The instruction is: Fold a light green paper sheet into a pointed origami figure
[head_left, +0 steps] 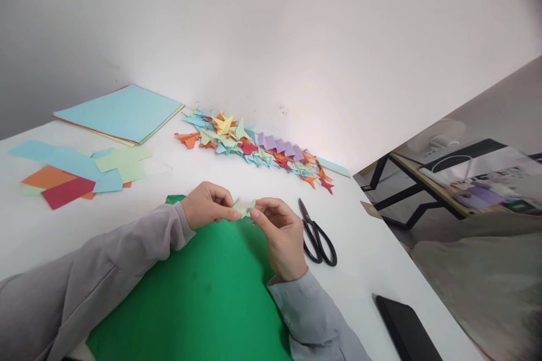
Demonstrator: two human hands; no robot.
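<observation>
A small pale green folded paper piece (244,210) is pinched between my two hands, above the far edge of a green sheet (203,287). My left hand (208,204) grips its left end with thumb and forefinger. At the other end, the thumb and fingertips of my right hand (279,231) close on the paper. The fingertips cover part of its folds, so its full shape is hidden. Just right of my right hand, scissors with black handles (317,240) lie on the white table (359,248).
Folded paper figures (248,144) in several colours are heaped along the wall. Loose paper pieces (76,172) lie at the left, below a stack of coloured sheets (122,113). A black flat device (406,327) rests near the right table edge. Beyond stands a low table (423,175) with a bag.
</observation>
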